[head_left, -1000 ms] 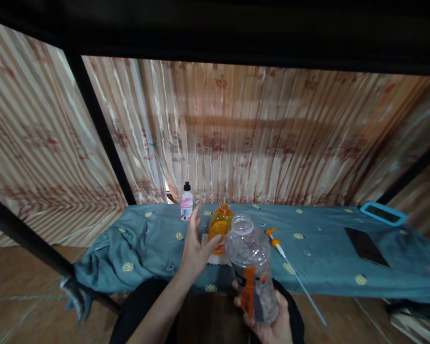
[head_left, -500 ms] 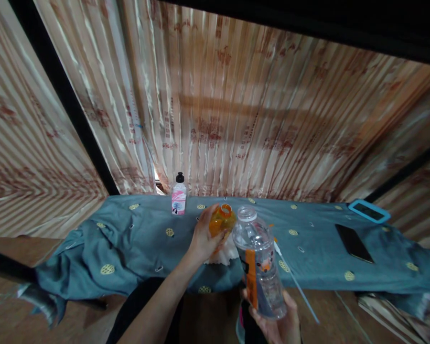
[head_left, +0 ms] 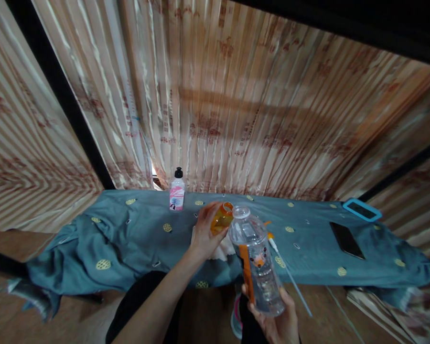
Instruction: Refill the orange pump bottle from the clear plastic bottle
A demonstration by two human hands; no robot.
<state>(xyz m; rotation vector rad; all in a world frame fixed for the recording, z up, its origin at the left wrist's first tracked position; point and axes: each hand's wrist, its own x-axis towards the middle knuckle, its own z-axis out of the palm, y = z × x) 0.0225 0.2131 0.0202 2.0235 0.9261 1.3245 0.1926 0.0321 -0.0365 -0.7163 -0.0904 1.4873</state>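
Patterned cloth is spreading beyond the left hand, which is gripping an orange bottle; right hand is clasping a clear bottle low; step in hand is apparently aligning adjacent mouths; next move is calling for steadiness.

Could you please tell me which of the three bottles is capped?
The pink-labelled bottle standing on the cloth: it wears a black cap, whereas the orange bottle in the left hand and the clear bottle in the right hand are open.
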